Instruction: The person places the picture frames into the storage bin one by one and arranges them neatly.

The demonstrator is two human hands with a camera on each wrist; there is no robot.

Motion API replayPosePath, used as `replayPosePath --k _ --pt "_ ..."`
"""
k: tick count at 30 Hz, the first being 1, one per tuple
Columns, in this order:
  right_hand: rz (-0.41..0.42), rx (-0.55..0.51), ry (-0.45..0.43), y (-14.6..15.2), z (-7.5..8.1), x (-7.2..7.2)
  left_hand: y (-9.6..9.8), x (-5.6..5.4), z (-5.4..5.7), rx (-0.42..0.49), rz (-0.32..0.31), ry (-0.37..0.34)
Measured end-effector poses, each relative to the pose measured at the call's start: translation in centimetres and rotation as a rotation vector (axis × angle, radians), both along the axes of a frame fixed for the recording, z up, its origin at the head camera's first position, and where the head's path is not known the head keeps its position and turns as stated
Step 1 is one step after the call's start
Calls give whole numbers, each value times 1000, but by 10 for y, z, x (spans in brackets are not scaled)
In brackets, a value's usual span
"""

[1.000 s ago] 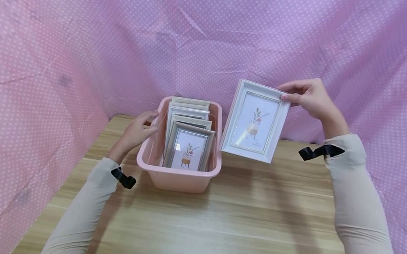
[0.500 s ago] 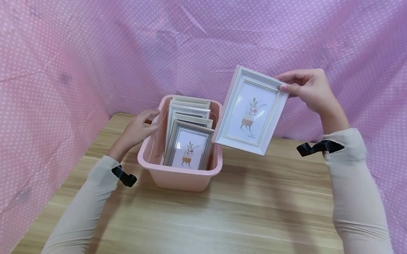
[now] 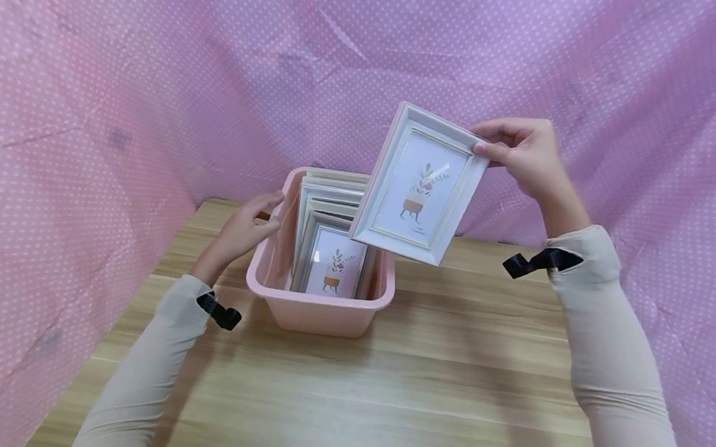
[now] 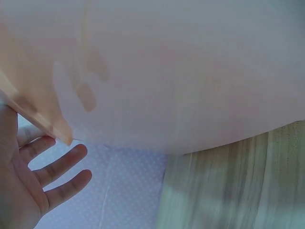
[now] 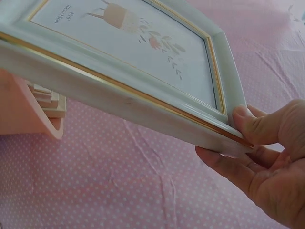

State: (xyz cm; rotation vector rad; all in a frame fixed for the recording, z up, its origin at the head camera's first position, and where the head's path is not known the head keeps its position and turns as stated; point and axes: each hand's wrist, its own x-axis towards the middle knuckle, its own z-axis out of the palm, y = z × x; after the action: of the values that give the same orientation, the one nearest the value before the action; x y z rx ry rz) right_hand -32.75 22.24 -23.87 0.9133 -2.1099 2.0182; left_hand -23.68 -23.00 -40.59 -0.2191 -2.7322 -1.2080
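A white picture frame with a thin gold inner line and a potted-plant print is tilted in the air. My right hand pinches its upper right corner, thumb on the front and fingers behind, as the right wrist view also shows. Its lower left corner overlaps the pink plastic basin in the head view. Inside the basin several picture frames stand in a row, the front one silver-grey with a similar print. My left hand is at the basin's left rim, its fingers extended and spread.
The basin stands on a wood-grain table, near its back edge. A pink polka-dot cloth hangs behind and at both sides. Black straps with small devices sit on both wrists.
My right hand has lifted the white picture frame and moved it left, so it now overlaps the basin's right side in the head view. My left hand has stayed at the rim.
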Motion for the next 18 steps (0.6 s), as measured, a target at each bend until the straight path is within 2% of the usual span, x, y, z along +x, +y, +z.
replayPosePath --k 10,18 --pt "-47 26 25 -26 -4 6 -1 0 -1 12 -13 -8" --pt "-30 75 50 -45 -7 7 -1 0 0 20 -18 0"
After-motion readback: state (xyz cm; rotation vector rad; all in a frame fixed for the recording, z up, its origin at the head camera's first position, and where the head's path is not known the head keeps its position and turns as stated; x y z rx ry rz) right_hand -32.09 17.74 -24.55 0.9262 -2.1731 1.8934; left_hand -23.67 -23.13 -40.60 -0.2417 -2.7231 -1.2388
